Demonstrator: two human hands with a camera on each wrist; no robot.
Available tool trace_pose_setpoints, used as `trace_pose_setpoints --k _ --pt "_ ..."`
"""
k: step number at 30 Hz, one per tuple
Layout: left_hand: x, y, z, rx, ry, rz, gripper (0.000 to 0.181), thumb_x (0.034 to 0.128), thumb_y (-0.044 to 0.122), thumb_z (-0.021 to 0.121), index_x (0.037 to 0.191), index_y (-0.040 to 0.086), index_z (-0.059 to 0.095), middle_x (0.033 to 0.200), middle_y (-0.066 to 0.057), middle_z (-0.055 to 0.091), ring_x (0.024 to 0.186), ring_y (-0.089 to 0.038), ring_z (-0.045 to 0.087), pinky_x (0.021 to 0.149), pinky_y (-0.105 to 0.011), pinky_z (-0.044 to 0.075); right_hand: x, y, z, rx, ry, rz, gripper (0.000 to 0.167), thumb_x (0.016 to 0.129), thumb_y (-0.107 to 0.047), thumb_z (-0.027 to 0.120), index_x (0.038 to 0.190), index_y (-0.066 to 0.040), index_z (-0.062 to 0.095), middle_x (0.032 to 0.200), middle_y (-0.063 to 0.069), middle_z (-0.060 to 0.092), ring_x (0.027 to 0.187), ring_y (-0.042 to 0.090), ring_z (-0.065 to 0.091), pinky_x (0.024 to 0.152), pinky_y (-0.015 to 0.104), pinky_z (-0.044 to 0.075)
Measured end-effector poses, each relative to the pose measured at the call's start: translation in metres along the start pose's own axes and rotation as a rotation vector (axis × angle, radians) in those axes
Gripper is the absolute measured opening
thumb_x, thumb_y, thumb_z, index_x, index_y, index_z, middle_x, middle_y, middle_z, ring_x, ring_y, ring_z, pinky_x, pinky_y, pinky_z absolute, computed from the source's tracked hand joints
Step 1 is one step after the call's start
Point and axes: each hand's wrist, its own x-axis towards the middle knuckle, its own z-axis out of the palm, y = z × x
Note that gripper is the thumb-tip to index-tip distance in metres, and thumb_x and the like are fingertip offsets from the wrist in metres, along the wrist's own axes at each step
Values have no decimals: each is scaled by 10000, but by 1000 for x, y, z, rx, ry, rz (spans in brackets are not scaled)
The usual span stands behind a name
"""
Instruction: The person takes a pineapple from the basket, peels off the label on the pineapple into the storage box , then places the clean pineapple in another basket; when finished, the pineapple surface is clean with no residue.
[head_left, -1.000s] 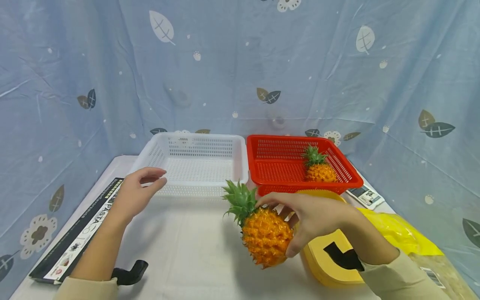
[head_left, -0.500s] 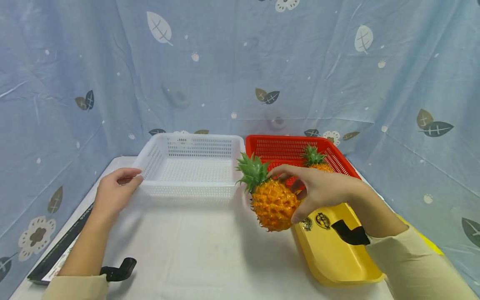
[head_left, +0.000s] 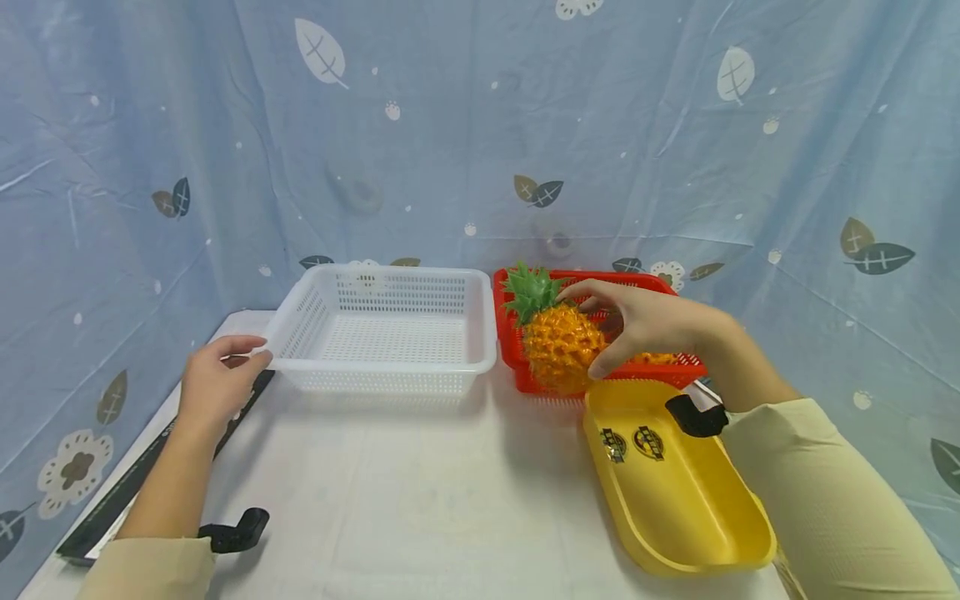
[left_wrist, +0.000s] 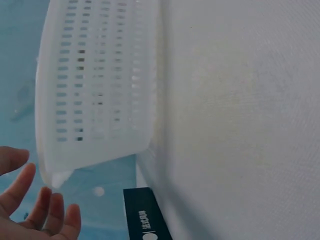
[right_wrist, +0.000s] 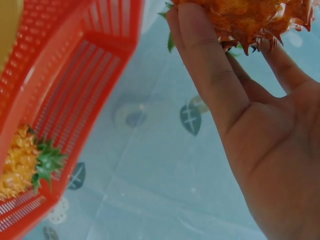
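A toy-like orange pineapple (head_left: 564, 343) with a green crown hangs in my right hand (head_left: 645, 321), its crown tipped to the upper left. It is in front of and above the left part of the red basket (head_left: 551, 396). In the right wrist view, fingers pinch the spiky pineapple (right_wrist: 250, 22) at the top edge. A second pineapple (right_wrist: 19, 162) lies in the red basket, mostly hidden by my hand in the head view. My left hand (head_left: 217, 379) is beside the front left corner of the white basket (head_left: 390, 367). Its relaxed fingers hold nothing; touch is unclear.
A yellow bin (head_left: 678, 500) with two dark round stickers stands before the red basket. At the left lies a long dark box (head_left: 123, 483), partly under my left arm. A patterned blue curtain (head_left: 450, 125) closes off the back and sides.
My right hand has carried the pineapple up and forward, over the red basket's front. My left hand has moved left to the white basket's corner. The yellow bin's inside now shows more.
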Motion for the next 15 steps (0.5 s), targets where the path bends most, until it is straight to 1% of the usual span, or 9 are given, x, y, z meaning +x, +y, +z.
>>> trace_pose_setpoints --k 3,4,6,7,9,10,12,15 --pt "1 -6 0 0 3 -21 484 1042 324 565 1428 34 576 1430 -253 505 1153 -347 535 634 -122 464 8 2 -9 18 -20 16 944 766 -266 920 1544 -265 386 1542 137 446 1402 366 466 1102 559 478" --pt "2 -8 0 -2 1 -28 494 1043 331 564 1437 34 568 1443 -254 500 1174 -362 536 675 -169 525 11 2 -11 25 -23 27 953 769 -260 920 1551 -261 376 1557 141 430 1422 373 444 1110 571 466" --pt "4 -10 1 -8 -2 -45 516 1045 344 558 1458 36 546 1474 -252 485 1222 -383 530 809 -309 610 16 4 -15 42 -29 51 967 777 -250 916 1565 -253 356 1578 161 400 1434 395 422 1110 592 455" --pt "4 -11 1 -13 -6 -54 527 1046 347 556 1470 36 534 1497 -253 473 1270 -402 514 894 -390 614 18 5 -17 56 -30 65 974 777 -245 917 1569 -255 351 1589 170 382 1441 405 409 1112 603 446" --pt "5 -12 1 -28 -19 -64 556 1050 354 548 1499 30 499 1539 -261 443 1344 -430 480 1040 -549 537 23 8 -21 93 -30 90 975 783 -226 912 1574 -252 342 1605 178 350 1462 419 371 1120 629 427" --pt "6 -12 1 -36 -25 -66 568 1051 355 547 1511 28 483 1549 -266 432 1358 -438 470 1082 -596 482 25 10 -22 108 -30 99 973 787 -223 909 1575 -251 339 1616 179 332 1473 423 352 1122 639 420" --pt "7 -11 2 -43 -33 -66 580 1051 348 549 1524 24 462 1545 -274 428 1349 -440 469 1091 -602 469 29 16 -24 136 -32 111 969 796 -220 903 1580 -250 334 1635 178 301 1500 427 306 1134 659 398" --pt "8 -11 4 -36 -41 -63 584 1049 336 556 1531 24 452 1524 -278 439 1317 -431 483 1072 -578 504 36 25 -26 164 -38 138 967 813 -228 888 1590 -258 313 1658 176 263 1523 428 257 1136 674 390"
